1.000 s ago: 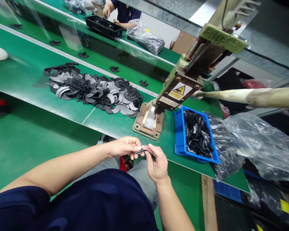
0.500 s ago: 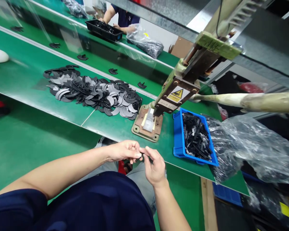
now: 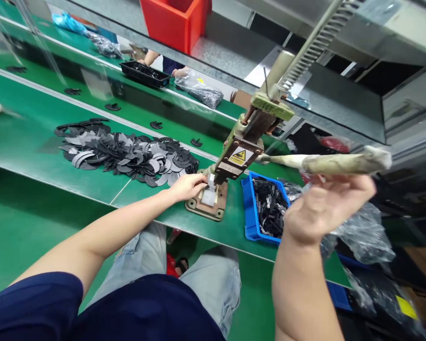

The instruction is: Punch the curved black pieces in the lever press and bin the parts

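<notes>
My left hand (image 3: 189, 186) reaches onto the base plate (image 3: 221, 201) of a hand press (image 3: 234, 156). Its fingertips are pinched together beside the pale metal fixture (image 3: 208, 196), below the press ram; what they hold is too small and hidden to name. Over on the right, my right hand (image 3: 321, 208) is raised just beneath the press lever (image 3: 335, 164), close against it. Its fingers look stretched out rather than wrapped round the lever, though they are blurred and partly behind it. Left of the press lies a heap of black and grey curved pieces (image 3: 128, 154).
A blue bin (image 3: 249, 208) of small black parts stands right of the press, with plastic bags (image 3: 369, 232) beyond. Black parts (image 3: 156, 125) lie spaced along the green strip behind. Overhead, a shelf carries a red bin (image 3: 173, 23). Across the line, a person's arm (image 3: 151, 57) reaches a black tray (image 3: 145, 75).
My hands were together over my lap, fingering a small dark piece. They have parted: the left moved forward to the press base, the right up and right to the lever. The view has shifted.
</notes>
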`<state>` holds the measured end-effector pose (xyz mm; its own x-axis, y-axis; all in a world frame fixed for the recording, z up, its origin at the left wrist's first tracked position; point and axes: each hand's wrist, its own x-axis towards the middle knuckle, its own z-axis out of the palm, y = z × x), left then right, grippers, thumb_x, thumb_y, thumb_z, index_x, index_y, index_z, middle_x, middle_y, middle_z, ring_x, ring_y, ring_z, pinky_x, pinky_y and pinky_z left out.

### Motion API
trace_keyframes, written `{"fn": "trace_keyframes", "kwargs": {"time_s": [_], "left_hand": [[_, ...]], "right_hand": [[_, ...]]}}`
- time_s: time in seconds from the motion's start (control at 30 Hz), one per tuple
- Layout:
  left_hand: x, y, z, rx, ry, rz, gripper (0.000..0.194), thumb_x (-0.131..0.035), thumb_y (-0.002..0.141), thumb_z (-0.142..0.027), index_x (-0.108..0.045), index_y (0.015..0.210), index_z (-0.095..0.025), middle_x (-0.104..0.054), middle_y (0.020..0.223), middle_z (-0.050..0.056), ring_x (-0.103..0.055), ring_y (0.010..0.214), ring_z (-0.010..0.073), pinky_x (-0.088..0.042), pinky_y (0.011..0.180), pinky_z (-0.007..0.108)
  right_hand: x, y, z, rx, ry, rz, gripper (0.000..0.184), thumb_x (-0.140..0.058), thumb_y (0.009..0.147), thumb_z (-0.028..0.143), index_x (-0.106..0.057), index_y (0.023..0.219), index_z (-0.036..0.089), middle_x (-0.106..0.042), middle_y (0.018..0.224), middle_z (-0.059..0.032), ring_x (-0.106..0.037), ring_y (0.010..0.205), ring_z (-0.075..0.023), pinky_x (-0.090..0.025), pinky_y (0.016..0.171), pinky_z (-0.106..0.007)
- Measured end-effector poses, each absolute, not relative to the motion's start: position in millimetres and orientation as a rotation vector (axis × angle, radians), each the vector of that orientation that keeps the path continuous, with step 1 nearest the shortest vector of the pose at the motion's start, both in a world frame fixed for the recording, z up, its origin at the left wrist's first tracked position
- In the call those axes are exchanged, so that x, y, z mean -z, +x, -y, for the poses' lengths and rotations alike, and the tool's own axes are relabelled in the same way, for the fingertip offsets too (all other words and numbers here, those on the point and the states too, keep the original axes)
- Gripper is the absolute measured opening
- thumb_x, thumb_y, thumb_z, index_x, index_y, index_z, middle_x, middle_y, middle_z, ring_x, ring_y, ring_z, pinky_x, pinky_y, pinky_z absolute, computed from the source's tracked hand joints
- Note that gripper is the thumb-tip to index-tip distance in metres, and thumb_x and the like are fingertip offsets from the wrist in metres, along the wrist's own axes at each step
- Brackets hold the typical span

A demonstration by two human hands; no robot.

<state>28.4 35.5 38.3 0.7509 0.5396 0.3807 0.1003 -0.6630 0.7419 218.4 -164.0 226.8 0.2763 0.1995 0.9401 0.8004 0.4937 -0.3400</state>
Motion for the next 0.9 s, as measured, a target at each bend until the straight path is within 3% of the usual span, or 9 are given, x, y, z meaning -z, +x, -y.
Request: {"fn": "trace_keyframes", "kwargs": {"time_s": [0.1,0.2,0.27,0.37,0.63,0.77,0.9], "left_hand": [[-38,42,-43,-0.729,2.492,-0.409,0.018,-0.058,0.102,-0.027,-0.074,0.105,-0.019,-0.076,0.103,0.008,-0.071,0.097,0.0225,-0.053,0.089,0.034],[-36,49,-45,-0.712,2.614,-0.304,0.021,-0.056,0.103,-0.024,-0.076,0.106,-0.019,-0.075,0.103,0.009,-0.069,0.102,0.023,-0.053,0.093,0.035],[-34,50,-44,-0.722,2.64,-0.274,0.023,-0.055,0.103,-0.023,-0.077,0.106,-0.019,-0.073,0.103,0.009,-0.068,0.106,0.0239,-0.053,0.095,0.036],[-31,49,-42,-0.735,2.608,-0.28,0.024,-0.055,0.103,-0.022,-0.077,0.106,-0.017,-0.072,0.105,0.01,-0.067,0.107,0.0243,-0.053,0.097,0.037],[-34,46,-35,-0.704,2.508,-0.389,0.018,-0.056,0.101,-0.02,-0.071,0.11,-0.017,-0.073,0.107,0.009,-0.069,0.103,0.0232,-0.055,0.095,0.036],[-40,21,-29,-0.73,2.479,-0.395,0.024,-0.056,0.1,-0.02,-0.066,0.121,-0.018,-0.073,0.119,0.01,-0.067,0.114,0.0238,-0.054,0.102,0.038],[-33,-35,-30,-0.839,2.535,-0.609,0.02,-0.059,0.101,-0.026,-0.067,0.118,-0.021,-0.072,0.12,0.009,-0.065,0.115,0.0251,-0.051,0.104,0.041]], "right_hand": [[-267,220,146,0.359,-0.903,1.387,0.055,-0.076,0.089,0.055,-0.06,0.13,0.022,-0.063,0.121,-0.013,-0.067,0.107,-0.028,-0.058,0.098,-0.052],[-281,213,139,0.239,-0.884,1.423,0.021,-0.076,0.093,0.038,-0.062,0.097,0.022,-0.062,0.081,-0.0031,-0.064,0.074,-0.0198,-0.058,0.077,-0.042],[-275,204,141,0.237,-0.841,1.392,0.024,-0.074,0.093,0.032,-0.054,0.082,0.023,-0.054,0.068,0.0025,-0.058,0.063,-0.0157,-0.055,0.07,-0.038],[-247,187,155,0.297,-0.846,1.359,0.03,-0.072,0.091,0.028,-0.05,0.072,0.022,-0.051,0.064,0.004,-0.056,0.062,-0.0145,-0.053,0.069,-0.037],[-143,172,194,0.501,-1.06,1.458,0.021,-0.066,0.086,0.013,-0.054,0.07,0.021,-0.06,0.069,0.0048,-0.065,0.074,-0.0173,-0.055,0.098,-0.057],[-133,177,192,0.535,-1.047,1.46,0.019,-0.067,0.085,0.013,-0.056,0.071,0.02,-0.062,0.07,0.0035,-0.067,0.075,-0.0183,-0.056,0.097,-0.057],[-135,179,187,0.548,-0.999,1.452,0.018,-0.066,0.084,0.014,-0.057,0.07,0.019,-0.062,0.069,0.0026,-0.067,0.074,-0.0189,-0.056,0.095,-0.057]]}}
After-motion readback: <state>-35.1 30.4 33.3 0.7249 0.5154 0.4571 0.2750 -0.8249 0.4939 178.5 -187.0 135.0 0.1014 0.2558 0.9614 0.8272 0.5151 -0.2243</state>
